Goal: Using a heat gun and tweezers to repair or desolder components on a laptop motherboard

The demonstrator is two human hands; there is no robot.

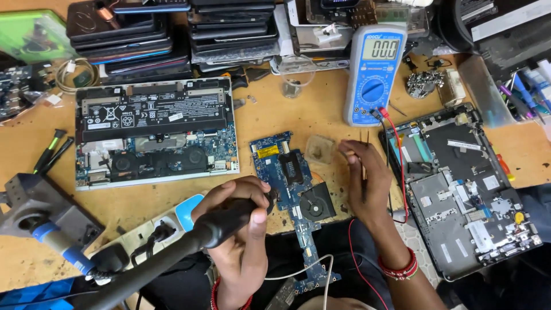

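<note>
left hand (238, 221) grips a black handle (215, 227) over the board (293, 189); right hand (364, 178) pinches tweezers (364, 143) just right of it.

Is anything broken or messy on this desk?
Yes. The blue motherboard hangs off the desk edge over the person's lap instead of lying flat. The left hand holds a black tool handle by it. An opened laptop lies with its insides showing.

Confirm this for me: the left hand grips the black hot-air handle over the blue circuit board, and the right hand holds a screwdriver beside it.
Not quite. In the head view the right hand holds tweezers, not a screwdriver. The rest stands: the left hand grips the black hot-air handle at the blue circuit board.
</note>
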